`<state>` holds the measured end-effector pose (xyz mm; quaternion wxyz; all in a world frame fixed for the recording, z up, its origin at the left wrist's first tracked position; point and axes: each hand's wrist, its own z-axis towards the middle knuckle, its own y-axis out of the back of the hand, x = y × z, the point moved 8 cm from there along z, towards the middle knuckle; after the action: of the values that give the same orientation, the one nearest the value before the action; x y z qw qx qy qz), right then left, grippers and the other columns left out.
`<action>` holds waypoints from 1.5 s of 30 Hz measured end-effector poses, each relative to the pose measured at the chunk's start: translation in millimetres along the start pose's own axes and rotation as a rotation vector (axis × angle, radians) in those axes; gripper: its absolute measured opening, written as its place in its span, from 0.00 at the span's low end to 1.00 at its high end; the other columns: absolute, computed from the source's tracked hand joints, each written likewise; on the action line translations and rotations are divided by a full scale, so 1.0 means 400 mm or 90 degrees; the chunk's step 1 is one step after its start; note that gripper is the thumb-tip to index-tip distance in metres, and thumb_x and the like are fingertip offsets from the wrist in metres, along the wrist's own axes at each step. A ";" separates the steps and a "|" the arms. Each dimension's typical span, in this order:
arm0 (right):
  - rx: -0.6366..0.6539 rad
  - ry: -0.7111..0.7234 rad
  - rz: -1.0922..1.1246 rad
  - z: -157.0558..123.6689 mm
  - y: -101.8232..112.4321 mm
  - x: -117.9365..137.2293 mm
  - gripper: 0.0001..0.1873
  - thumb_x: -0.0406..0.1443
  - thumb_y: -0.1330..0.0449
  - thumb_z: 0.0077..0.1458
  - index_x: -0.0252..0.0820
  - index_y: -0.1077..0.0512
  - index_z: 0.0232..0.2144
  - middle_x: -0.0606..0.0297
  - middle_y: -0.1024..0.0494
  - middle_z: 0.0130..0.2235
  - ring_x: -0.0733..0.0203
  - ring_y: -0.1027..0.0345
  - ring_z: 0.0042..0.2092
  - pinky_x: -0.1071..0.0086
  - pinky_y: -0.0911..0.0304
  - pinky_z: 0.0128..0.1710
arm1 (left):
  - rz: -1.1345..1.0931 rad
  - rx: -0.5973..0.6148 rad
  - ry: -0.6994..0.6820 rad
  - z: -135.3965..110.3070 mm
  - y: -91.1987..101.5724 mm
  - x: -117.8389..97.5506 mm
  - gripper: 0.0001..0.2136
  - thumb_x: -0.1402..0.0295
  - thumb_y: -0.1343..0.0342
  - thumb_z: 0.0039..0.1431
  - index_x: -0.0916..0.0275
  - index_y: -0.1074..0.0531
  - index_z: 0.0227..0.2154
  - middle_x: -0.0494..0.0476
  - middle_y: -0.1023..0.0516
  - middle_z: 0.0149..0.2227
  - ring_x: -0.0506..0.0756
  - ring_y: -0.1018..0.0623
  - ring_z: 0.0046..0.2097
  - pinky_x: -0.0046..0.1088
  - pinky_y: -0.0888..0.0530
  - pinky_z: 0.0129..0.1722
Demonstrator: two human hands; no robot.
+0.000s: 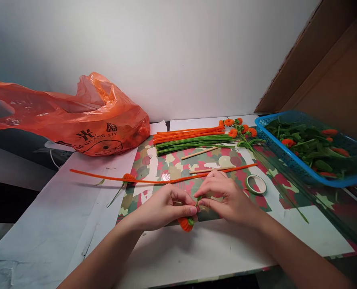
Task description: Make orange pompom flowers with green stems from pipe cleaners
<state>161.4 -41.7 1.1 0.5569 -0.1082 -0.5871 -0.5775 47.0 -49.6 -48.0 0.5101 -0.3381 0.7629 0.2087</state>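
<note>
Between my hands hangs an orange pipe-cleaner flower [186,224] with a green stem, its head pointing down toward me. My left hand [169,204] pinches it near the base of the stem, thumb and fingers together. With thumb and forefinger, my right hand [222,196] grips the green stem a little above. Just beyond my hands lies a long orange pipe cleaner [149,182], stretched across the board. Another small orange flower [129,178] with a thin green stem rests at the left. A roll of green tape [256,185] lies to the right of my right hand.
Bundles of orange pipe cleaners [187,135] and green pipe cleaners [193,143] lie at the back, near two wooden sticks [199,153]. Finished orange flowers [244,129] lie beside a blue basket [304,168] of leaves and flowers. An orange plastic bag [106,124] stands at back left.
</note>
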 end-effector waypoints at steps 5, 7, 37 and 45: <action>-0.003 -0.049 0.023 0.001 -0.002 -0.013 0.05 0.29 0.40 0.53 0.45 0.27 0.29 0.68 0.25 0.32 0.61 0.36 0.39 0.65 0.41 0.42 | 0.136 -0.026 -0.048 -0.008 -0.001 -0.032 0.12 0.61 0.47 0.58 0.64 0.24 0.29 0.58 0.22 0.30 0.52 0.26 0.30 0.26 0.31 0.29; -0.028 -0.051 0.015 0.004 0.007 -0.014 0.05 0.29 0.41 0.53 0.44 0.28 0.29 0.68 0.24 0.32 0.61 0.35 0.39 0.64 0.42 0.44 | 0.261 -0.132 -0.142 -0.015 0.011 -0.071 0.10 0.62 0.45 0.56 0.62 0.24 0.29 0.56 0.22 0.29 0.53 0.26 0.31 0.28 0.32 0.34; 0.010 -0.021 -0.093 0.006 0.009 -0.008 0.04 0.31 0.40 0.54 0.44 0.28 0.28 0.69 0.23 0.30 0.60 0.37 0.38 0.58 0.50 0.48 | 0.404 -0.221 -0.180 -0.024 0.022 -0.083 0.09 0.66 0.47 0.58 0.61 0.26 0.26 0.53 0.21 0.28 0.51 0.25 0.31 0.35 0.32 0.46; 0.122 0.093 -0.031 -0.010 -0.017 0.045 0.04 0.35 0.42 0.58 0.46 0.28 0.31 0.68 0.24 0.31 0.60 0.37 0.38 0.60 0.47 0.45 | -0.026 0.180 -0.013 -0.028 -0.050 -0.021 0.13 0.59 0.44 0.55 0.64 0.27 0.25 0.57 0.23 0.23 0.57 0.23 0.40 0.32 0.28 0.42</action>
<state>151.9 -56.1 10.2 0.5920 0.0022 -0.5997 -0.5385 56.8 -68.2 -35.4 0.5644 -0.2761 0.7725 0.0920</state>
